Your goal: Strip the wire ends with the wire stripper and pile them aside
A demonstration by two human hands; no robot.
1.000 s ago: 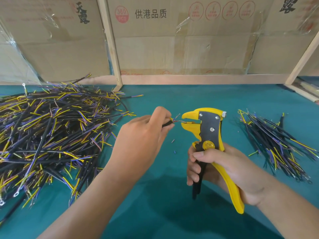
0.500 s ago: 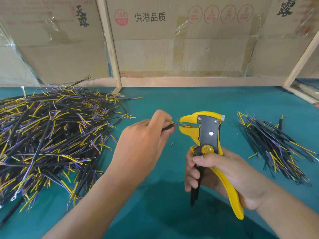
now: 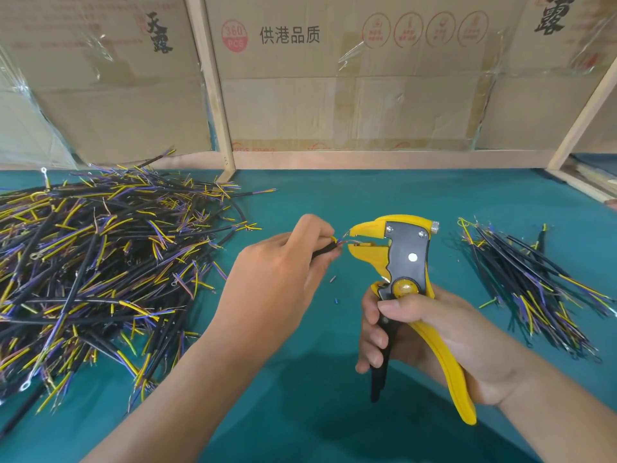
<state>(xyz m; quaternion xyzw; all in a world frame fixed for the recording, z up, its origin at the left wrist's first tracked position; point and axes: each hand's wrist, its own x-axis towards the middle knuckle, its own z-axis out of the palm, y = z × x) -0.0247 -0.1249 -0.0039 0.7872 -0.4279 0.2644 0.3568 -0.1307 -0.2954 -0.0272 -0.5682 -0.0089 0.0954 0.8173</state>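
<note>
My right hand [image 3: 430, 339] grips the handles of a yellow and black wire stripper [image 3: 404, 262], held upright over the teal table [image 3: 334, 412] with its jaws pointing left. My left hand [image 3: 283, 275] pinches a black cable [image 3: 325, 250] near its end; its thin yellow and purple cores reach into the stripper's jaws. Most of the cable is hidden under my left hand. A big heap of black cables with yellow and purple ends [image 3: 100, 269] lies at the left. A smaller pile of cables [image 3: 527, 285] lies at the right.
Small bits of cut insulation [image 3: 334, 289] lie on the table between my hands. Cardboard boxes [image 3: 334, 78] and a wooden frame [image 3: 213, 95] stand along the table's back edge. A wooden slat [image 3: 581, 185] lies at the far right.
Both hands hold nearly the same pose. The wire end sits slightly deeper in the stripper's jaws than a second ago.
</note>
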